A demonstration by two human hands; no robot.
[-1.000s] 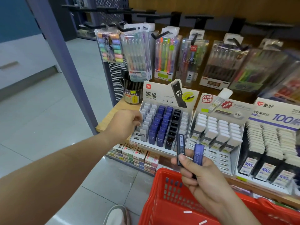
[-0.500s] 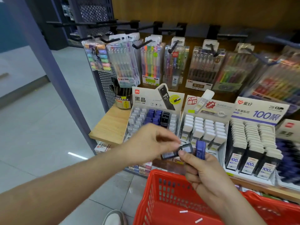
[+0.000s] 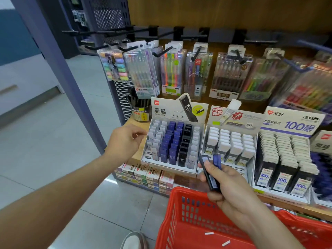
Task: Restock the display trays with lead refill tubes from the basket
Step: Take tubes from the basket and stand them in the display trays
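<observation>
Person at a stationery display, two lead refill tubes in the right hand.

The right hand (image 3: 231, 189) hovered just in front of the white cardboard display tray (image 3: 168, 170), at its right corner. The tray was filled with upright rows of grey, blue and black refill tubes. The hand's grip was closed round a slim black tube (image 3: 210, 175) with a blue label and a slim blue tube (image 3: 217, 160), both pointing up towards the tray. The left hand (image 3: 125, 141) hung just left of the tray, fingers loosely curled towards the thumb, its grip holding nothing visible. A red plastic lattice basket (image 3: 172, 221) sat below the tray, under the right hand, with two small white pieces (image 3: 209, 233) inside.
</observation>
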